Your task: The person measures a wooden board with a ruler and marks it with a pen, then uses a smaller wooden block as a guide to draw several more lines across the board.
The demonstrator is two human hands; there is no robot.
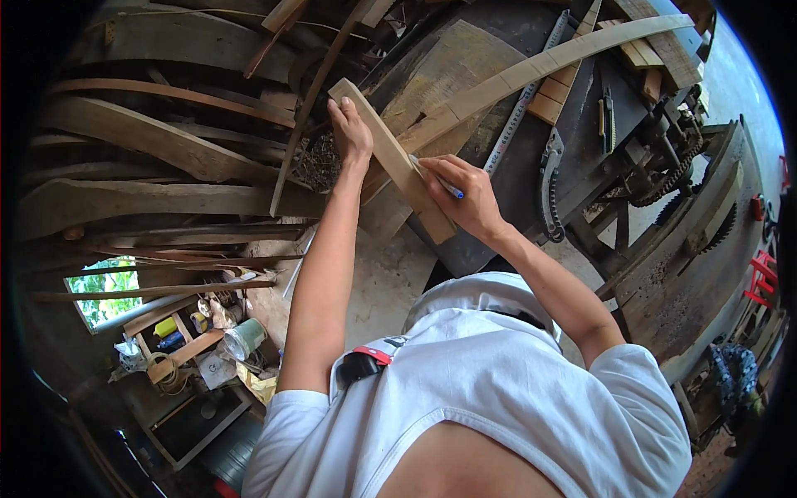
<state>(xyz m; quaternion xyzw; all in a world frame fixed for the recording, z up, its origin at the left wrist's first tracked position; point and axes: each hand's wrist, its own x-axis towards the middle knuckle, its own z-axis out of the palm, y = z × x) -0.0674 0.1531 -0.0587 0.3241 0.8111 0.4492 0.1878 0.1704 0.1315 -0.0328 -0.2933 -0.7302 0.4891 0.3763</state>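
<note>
My left hand (pixel 351 133) is closed on the upper end of a short, straight wooden board (pixel 390 153). The board slants across the near end of a long curved wooden strip (pixel 531 73). In my right hand (pixel 469 195) is a blue pen (pixel 456 192), its front end close to the board's edge where the two pieces cross. That hand rests against the board. Beyond it, a steel ruler (pixel 519 116) lies on the dark worktable (pixel 531 166). A curved hand saw (pixel 550 183) sits nearer, to the right of my hand.
Curved planks (pixel 166 137) are stacked along the left. Wood blocks (pixel 558 91) and a slim cutter-like tool (pixel 608 120) lie on the worktable. Toothed blades (pixel 722 224) show at the right, near red plastic chairs (pixel 761 278). A bucket (pixel 246 339) stands lower left among clutter.
</note>
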